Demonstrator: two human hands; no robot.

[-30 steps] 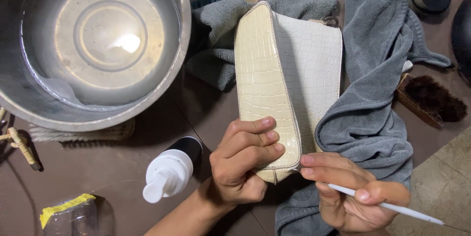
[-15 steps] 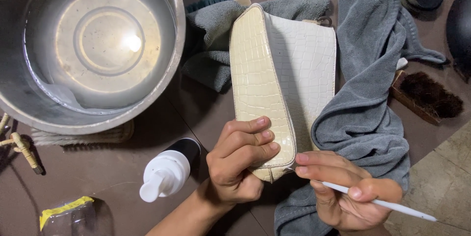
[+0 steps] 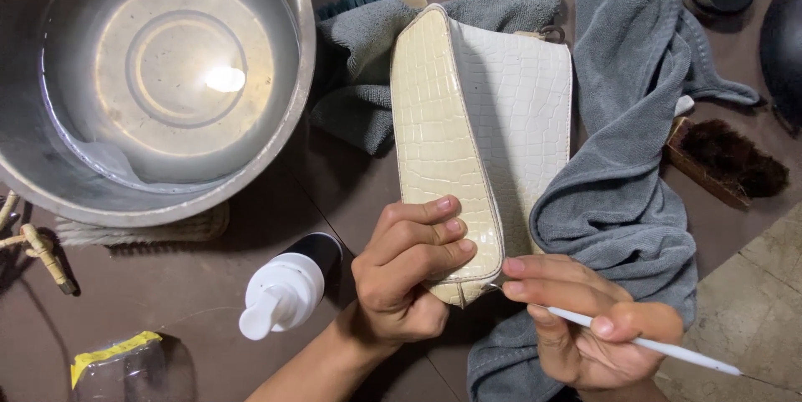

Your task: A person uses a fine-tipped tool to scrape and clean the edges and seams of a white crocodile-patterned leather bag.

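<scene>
A cream crocodile-textured handbag (image 3: 484, 134) lies on a grey towel (image 3: 635, 168), bottom edge turned up toward me. My left hand (image 3: 405, 272) grips the bag's near corner, fingers curled over its base. My right hand (image 3: 585, 327) holds a thin white stick (image 3: 652, 343), its fine tip touching the seam at that same corner.
A large metal basin of water (image 3: 159, 76) sits at the upper left. A white pump bottle (image 3: 288, 289) lies left of my left hand. A brown-bristled brush (image 3: 727, 160) rests at the right, dark items at the top right, a clear container with a yellow label (image 3: 113, 364) at the bottom left.
Both hands and the bag stay almost in place; the stick's tip has shifted slightly along the bag's corner seam.
</scene>
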